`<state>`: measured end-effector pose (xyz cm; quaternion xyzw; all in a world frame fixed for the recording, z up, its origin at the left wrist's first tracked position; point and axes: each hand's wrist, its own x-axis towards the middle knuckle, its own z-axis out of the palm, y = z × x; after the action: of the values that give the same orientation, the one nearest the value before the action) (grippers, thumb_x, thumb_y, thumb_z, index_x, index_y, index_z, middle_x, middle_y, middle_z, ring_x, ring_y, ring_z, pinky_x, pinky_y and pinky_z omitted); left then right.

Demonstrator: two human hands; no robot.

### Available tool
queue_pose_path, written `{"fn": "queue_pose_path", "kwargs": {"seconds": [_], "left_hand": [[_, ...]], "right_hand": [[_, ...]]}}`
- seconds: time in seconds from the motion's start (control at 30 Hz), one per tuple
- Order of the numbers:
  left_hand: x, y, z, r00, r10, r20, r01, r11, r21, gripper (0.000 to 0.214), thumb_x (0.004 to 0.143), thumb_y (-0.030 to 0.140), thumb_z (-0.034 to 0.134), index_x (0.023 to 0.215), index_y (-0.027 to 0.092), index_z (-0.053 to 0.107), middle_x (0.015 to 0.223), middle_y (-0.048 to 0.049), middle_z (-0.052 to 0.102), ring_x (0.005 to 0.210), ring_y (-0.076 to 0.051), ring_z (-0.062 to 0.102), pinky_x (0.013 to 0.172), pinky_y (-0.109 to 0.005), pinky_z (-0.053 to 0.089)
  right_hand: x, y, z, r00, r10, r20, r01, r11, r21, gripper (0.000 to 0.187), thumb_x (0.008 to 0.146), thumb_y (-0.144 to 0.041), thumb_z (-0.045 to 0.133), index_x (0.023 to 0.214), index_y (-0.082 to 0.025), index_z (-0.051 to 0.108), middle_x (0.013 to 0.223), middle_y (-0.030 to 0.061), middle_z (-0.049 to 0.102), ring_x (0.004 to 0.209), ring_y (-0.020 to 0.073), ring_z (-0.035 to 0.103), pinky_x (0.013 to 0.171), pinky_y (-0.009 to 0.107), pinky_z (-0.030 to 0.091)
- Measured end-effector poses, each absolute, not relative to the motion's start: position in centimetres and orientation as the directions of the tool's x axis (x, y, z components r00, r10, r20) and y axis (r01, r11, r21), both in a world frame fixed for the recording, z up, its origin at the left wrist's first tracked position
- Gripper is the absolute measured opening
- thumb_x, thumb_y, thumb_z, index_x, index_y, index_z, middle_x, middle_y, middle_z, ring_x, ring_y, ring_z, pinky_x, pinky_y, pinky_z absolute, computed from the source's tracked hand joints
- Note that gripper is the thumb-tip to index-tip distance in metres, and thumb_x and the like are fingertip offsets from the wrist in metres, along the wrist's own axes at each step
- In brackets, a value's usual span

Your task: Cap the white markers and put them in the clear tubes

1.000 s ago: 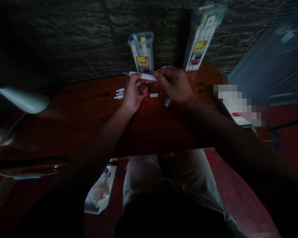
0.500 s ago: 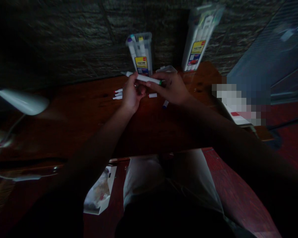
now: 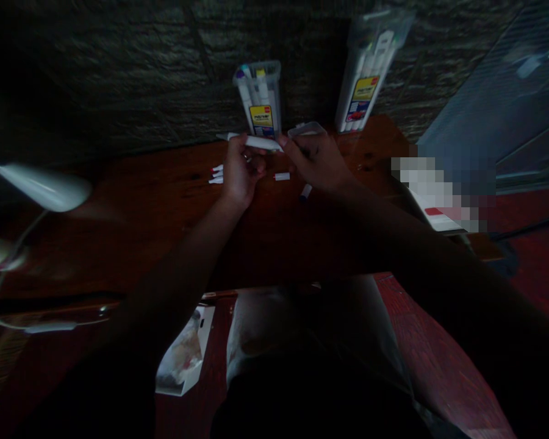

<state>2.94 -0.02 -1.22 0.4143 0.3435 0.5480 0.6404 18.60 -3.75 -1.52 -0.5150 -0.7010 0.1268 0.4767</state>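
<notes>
A white marker (image 3: 256, 142) lies nearly level across both hands above the table, its narrow tip pointing left. My left hand (image 3: 238, 174) is closed around its body near the tip end. My right hand (image 3: 318, 160) is closed at the marker's right end, thumb and fingers covering that end, so the green part is hidden. Below and between the hands lies a loose white cap with a red edge (image 3: 282, 177). A white cap with a blue end (image 3: 306, 192) rests under my right hand. Several white markers (image 3: 216, 174) lie left of my left hand, partly covered by it.
Behind the hands stands a clear box of markers (image 3: 261, 100), with a taller marker box (image 3: 363, 88) farther right. A clear lid (image 3: 307, 128) lies behind my right hand. A white lamp (image 3: 46, 186) is at left, and a blurred-out white item (image 3: 434, 195) at right.
The marker and my left hand have shifted slightly left. My right hand's thumb has moved up over the marker's right end, and the green part no longer shows.
</notes>
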Motion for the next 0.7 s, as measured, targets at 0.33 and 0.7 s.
{"fn": "queue_pose_path", "kwargs": {"seconds": [0.33, 0.7], "left_hand": [[3.1, -0.8, -1.1, 0.336, 0.942, 0.022, -0.282, 0.078, 0.956, 0.037, 0.099, 0.032, 0.045, 0.064, 0.022, 0.049, 0.044, 0.0060, 0.039, 0.034, -0.008, 0.030, 0.038, -0.024, 0.027], [3.3, -1.3, -2.0, 0.378, 0.911, 0.163, -0.227, -0.079, 0.971, 0.024, 0.094, 0.034, 0.057, 0.072, 0.023, 0.059, 0.043, 0.0076, 0.041, 0.034, -0.008, 0.031, 0.038, -0.022, 0.025]], "right_hand": [[18.5, -4.2, -1.3, -0.044, 0.861, 0.507, 0.538, 0.448, -0.714, 0.060, 0.084, -0.083, 0.042, 0.073, -0.028, 0.063, 0.065, 0.0048, 0.068, 0.081, 0.0272, 0.069, 0.070, 0.040, 0.055], [18.4, -3.9, -1.7, -0.035, 0.862, 0.505, 0.531, 0.445, -0.722, 0.058, 0.086, -0.079, 0.044, 0.067, -0.027, 0.060, 0.064, 0.0017, 0.066, 0.073, 0.0217, 0.067, 0.067, 0.037, 0.053]]}}
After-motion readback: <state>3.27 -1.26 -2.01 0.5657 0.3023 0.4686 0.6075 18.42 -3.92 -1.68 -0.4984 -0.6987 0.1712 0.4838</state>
